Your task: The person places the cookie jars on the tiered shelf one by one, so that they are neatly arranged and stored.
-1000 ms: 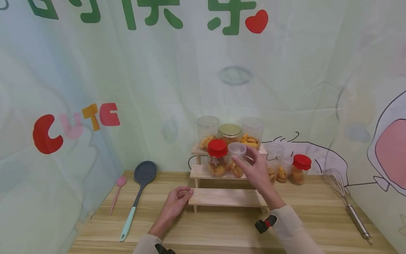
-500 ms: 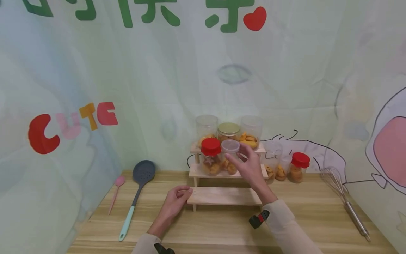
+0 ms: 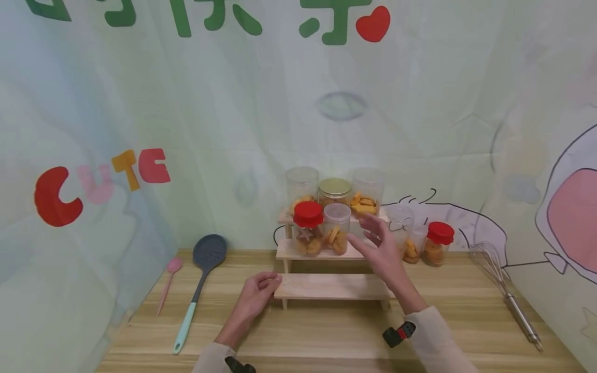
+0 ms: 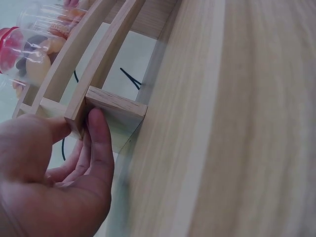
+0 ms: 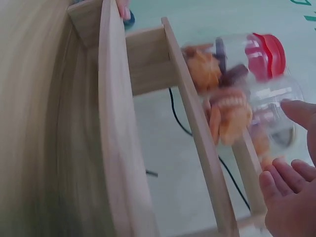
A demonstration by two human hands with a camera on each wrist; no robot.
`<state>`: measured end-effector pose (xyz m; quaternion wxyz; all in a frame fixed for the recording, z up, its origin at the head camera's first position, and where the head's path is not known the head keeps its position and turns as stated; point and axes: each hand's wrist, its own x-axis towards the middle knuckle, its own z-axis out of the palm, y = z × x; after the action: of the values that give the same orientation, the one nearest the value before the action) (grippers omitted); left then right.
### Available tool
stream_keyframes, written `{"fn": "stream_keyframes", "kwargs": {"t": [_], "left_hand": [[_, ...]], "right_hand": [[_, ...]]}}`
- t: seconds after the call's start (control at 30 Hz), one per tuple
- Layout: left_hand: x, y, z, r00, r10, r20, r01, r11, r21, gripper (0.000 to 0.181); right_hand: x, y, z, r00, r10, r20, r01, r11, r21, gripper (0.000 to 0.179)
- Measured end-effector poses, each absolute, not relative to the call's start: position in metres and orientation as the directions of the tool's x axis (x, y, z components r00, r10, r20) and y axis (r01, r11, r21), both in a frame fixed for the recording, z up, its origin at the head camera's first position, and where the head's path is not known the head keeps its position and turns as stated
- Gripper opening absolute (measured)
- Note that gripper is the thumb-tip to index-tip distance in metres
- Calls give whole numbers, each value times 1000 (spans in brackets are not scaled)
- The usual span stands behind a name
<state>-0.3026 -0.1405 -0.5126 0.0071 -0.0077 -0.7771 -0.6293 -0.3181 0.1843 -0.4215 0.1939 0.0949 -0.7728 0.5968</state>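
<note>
our left fingers pinched the rack; our right fingers, wide beside a jar, seemed done placing it, careful withdrawal due.

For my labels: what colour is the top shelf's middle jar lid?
Gold lid, clearest in the head view.

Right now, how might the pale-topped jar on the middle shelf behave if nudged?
The pale-topped jar is taller than wide, so it may tip; it looks smooth, so perhaps slippery; the loose cookies inside would probably shift.
</note>
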Motion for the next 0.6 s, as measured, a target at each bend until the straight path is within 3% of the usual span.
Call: {"fn": "stream_keyframes", "kwargs": {"t": [0.23, 0.6], "left_hand": [[-302, -141, -508, -1000, 8, -2, 1, 245, 970, 49], [-301, -142, -509, -1000, 16, -14, -9, 268, 963, 50]], "right_hand": [[-308, 229, -434, -889, 183, 419, -341, 347, -874, 64], [-314, 315, -456, -789, 444, 425, -252, 396, -883, 47]]}}
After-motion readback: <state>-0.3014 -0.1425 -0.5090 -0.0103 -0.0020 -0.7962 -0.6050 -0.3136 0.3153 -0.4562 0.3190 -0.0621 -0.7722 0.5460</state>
